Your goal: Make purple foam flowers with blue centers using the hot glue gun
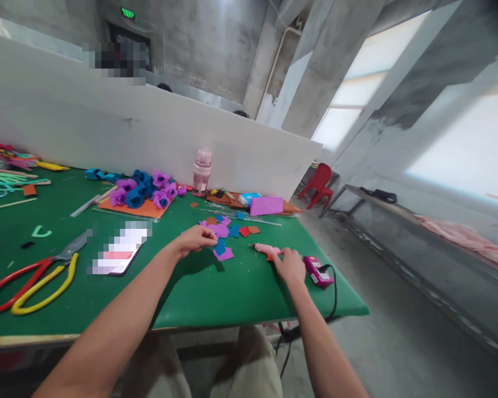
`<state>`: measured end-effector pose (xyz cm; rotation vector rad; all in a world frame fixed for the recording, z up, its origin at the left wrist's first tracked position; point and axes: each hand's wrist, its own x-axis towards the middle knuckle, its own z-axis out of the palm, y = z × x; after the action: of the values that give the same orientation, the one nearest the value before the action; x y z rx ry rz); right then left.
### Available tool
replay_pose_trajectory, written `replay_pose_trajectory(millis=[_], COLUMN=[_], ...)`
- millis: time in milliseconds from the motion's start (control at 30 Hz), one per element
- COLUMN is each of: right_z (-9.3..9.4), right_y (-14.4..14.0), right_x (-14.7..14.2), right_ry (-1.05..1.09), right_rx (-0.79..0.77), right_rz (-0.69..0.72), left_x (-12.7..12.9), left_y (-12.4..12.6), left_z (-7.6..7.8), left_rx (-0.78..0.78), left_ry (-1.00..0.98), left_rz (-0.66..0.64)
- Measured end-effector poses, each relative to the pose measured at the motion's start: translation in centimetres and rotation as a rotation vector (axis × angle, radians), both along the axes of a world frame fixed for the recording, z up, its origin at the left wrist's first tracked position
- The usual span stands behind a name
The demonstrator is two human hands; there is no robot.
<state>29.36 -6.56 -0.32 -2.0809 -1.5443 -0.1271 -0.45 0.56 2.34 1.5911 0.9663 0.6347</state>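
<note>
My left hand [197,239] is closed in a pinch above the green table, with a small blue paper piece [219,247] at its fingertips. Just beneath that lies a purple paper piece [224,254]. My right hand [292,266] has its fingers around the back of a pink glue gun [265,250], whose nozzle points left toward the paper; part of the handle is hidden under the fingers. Loose paper cutouts [219,229] in purple, blue, red and brown are spread just beyond both hands.
A magenta power socket [318,272] with a black cable sits right of my right hand. To the left are a phone [124,249], large scissors [45,276] and purple and blue paper flowers [143,188]. A pink bottle [202,172] stands by the white partition [157,121].
</note>
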Motion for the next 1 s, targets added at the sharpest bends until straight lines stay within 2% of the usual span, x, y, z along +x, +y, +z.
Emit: replay_pose_trajectory(millis=[33, 67, 100, 133, 200, 267, 367, 533, 600, 667, 733, 867, 1000], right_z=[0.5, 1.0, 1.5, 1.8, 2.2, 2.1, 1.5, 0.3, 0.0, -0.2, -0.3, -0.5, -0.5], right_y=[-0.1, 0.0, 0.1, 0.3, 1.1, 2.0, 3.3, 5.0, 6.0, 7.2, 8.3, 9.4, 9.5], right_x=[-0.9, -2.1, -3.5, -5.1, -8.4, -11.1, -13.4, -13.8, -13.9, -14.3, -14.9, -15.4, -14.6], right_ry=[-0.046, -0.045, 0.004, 0.080, 0.268, 0.357, 0.371, 0.546, 0.739, 0.989, 1.241, 1.579, 1.627], right_rx=[0.060, 0.098, 0.112, 0.089, -0.011, -0.104, -0.186, -0.219, -0.186, -0.111, -0.041, 0.040, 0.128], right_rz=[-0.037, -0.001, 0.085, 0.227, 0.488, 0.600, 0.555, 0.525, 0.518, 0.507, 0.508, 0.488, 0.455], left_x=[0.1, 0.3, 0.4, 0.4, 0.4, 0.3, 0.1, 0.1, 0.1, 0.0, -0.1, 0.0, 0.2], left_y=[0.1, 0.2, 0.4, 0.5, 0.8, 0.9, 0.9, 0.9, 1.1, 1.3, 1.5, 1.3, 0.4], left_z=[-0.1, -0.2, -0.3, -0.5, -0.7, -0.9, -1.0, -1.1, -0.9, -0.5, 0.1, 1.4, 1.5], left_rx=[0.073, 0.150, 0.224, 0.289, 0.375, 0.415, 0.438, 0.445, 0.433, 0.421, 0.417, 0.495, 0.586], left_ry=[0.035, 0.070, 0.104, 0.138, 0.202, 0.263, 0.341, 0.365, 0.358, 0.355, 0.365, 0.341, 0.170], left_rz=[0.027, 0.045, 0.054, 0.052, 0.025, -0.008, -0.033, -0.002, 0.100, 0.294, 0.426, 0.417, 0.487])
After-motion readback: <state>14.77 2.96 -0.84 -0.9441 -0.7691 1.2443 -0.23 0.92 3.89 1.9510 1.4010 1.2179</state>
